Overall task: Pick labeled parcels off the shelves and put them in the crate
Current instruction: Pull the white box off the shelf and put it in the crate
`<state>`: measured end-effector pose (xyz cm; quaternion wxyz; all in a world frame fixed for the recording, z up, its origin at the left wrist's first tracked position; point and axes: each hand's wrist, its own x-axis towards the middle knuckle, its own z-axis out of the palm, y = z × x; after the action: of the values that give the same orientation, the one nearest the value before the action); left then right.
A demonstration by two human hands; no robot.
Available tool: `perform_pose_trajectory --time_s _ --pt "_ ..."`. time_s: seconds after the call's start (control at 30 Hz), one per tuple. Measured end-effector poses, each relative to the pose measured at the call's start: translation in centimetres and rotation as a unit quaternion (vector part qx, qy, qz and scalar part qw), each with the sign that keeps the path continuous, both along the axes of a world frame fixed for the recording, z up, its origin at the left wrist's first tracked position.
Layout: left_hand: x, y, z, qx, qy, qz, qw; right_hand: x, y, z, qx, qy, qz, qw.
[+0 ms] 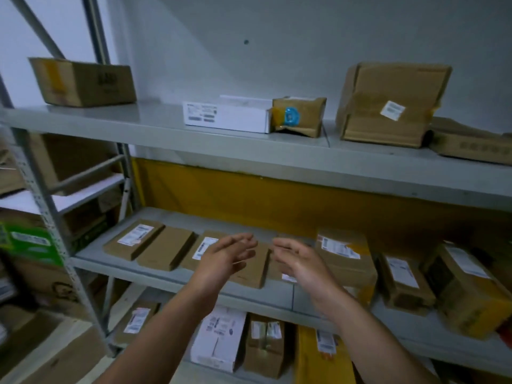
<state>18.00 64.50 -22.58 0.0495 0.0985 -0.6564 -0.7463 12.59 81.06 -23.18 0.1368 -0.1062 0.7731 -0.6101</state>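
Note:
Both my hands reach toward the middle shelf point(177, 275), empty and with fingers spread. My left hand point(224, 259) hovers over a flat brown parcel point(250, 268) whose white label point(203, 246) shows beside my wrist. My right hand point(299, 263) is just to the right of it, palm facing left, in front of a bulkier labeled parcel point(346, 259). Two more flat parcels, one labeled point(134, 238) and one plain point(166, 252), lie further left on the same shelf. No crate is in view.
The top shelf point(138, 120) carries a white labeled box point(225, 113), a torn small box point(300, 116), a large labeled carton point(388, 103) and a carton at far left point(83, 81). Labeled parcels fill the bottom shelf point(219, 339) and the right end of the middle shelf point(404, 284). A steel upright point(52, 225) stands left.

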Motion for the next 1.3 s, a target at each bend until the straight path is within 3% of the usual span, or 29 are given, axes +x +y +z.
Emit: perform_pose_trajectory --time_s 0.2,0.5,0.9,1.17,1.3 --pt "-5.7 -4.7 2.4 -0.015 0.045 0.03 0.998 -6.1 -5.7 2.0 -0.058 0.058 0.037 0.996" --pt "-9.2 -11.5 4.9 -0.023 0.106 0.043 0.993 -9.7 -12.5 4.3 -0.093 0.076 0.068 0.99" --pt "-12.5 -21.2 14.4 -0.073 0.265 -0.13 0.953 -8.2 -19.5 12.1 -0.13 0.204 0.009 0.97" --pt "-18.1 -24.2 18.0 -0.071 0.288 -0.09 0.951 -9.7 -19.2 16.5 -0.135 0.304 -0.23 0.915" --pt "-20.7 -24.3 19.0 -0.099 0.256 -0.059 0.96 -11.4 -17.5 17.7 -0.07 0.316 -0.325 0.889"
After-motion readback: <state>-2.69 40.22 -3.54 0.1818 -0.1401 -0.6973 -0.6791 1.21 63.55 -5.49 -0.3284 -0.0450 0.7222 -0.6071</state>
